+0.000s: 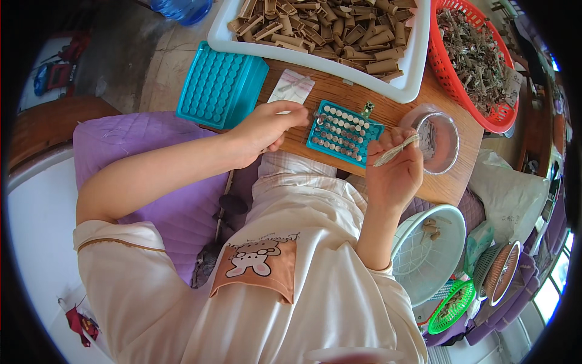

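Strand bundle, right of centre in the head view, pinched in the right hand. Probably light, bendy, fray-prone; grip mid-length, don't crush. Left hand, near centre: fingers curled just left of teal tray; can't tell if pinching anything.
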Action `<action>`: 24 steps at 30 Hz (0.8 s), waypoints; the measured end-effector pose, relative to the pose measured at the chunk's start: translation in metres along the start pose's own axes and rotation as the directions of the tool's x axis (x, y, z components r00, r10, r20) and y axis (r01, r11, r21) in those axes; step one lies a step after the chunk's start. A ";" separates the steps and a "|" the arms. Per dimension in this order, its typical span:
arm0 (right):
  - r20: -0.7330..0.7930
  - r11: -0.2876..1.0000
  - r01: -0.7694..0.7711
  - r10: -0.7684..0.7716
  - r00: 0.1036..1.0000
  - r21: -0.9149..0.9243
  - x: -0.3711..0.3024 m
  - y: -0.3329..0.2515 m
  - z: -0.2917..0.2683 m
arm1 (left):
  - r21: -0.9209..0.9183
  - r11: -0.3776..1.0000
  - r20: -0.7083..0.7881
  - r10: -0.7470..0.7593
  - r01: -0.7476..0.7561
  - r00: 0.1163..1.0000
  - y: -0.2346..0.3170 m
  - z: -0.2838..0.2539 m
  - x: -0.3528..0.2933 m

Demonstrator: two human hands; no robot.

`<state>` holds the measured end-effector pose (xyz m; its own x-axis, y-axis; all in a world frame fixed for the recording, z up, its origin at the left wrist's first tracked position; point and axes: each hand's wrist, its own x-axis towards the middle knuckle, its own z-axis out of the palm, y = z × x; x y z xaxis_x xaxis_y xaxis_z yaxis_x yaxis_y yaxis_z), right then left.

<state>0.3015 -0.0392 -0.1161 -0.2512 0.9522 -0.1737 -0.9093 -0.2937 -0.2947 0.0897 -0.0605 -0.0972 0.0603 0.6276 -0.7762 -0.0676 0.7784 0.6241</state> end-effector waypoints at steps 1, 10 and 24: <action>0.050 1.000 -0.026 0.026 0.998 -0.006 -0.001 0.002 -0.001 | -0.101 0.995 0.123 0.039 -0.027 0.992 0.004 0.000 -0.004; 0.298 0.808 0.043 0.167 0.940 -0.588 -0.011 0.010 0.006 | 0.200 0.868 0.311 0.384 -0.455 0.870 0.027 0.004 -0.033; 0.514 0.316 0.498 -0.037 0.857 -0.808 -0.014 0.038 0.052 | 0.108 0.569 0.364 0.740 -0.815 0.565 0.018 -0.002 -0.048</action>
<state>0.2529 -0.0592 -0.0756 -0.3521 0.8701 0.3449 -0.1447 0.3135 -0.9385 0.0832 -0.0762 -0.0488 0.3468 0.9362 0.0563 0.0204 -0.0675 0.9975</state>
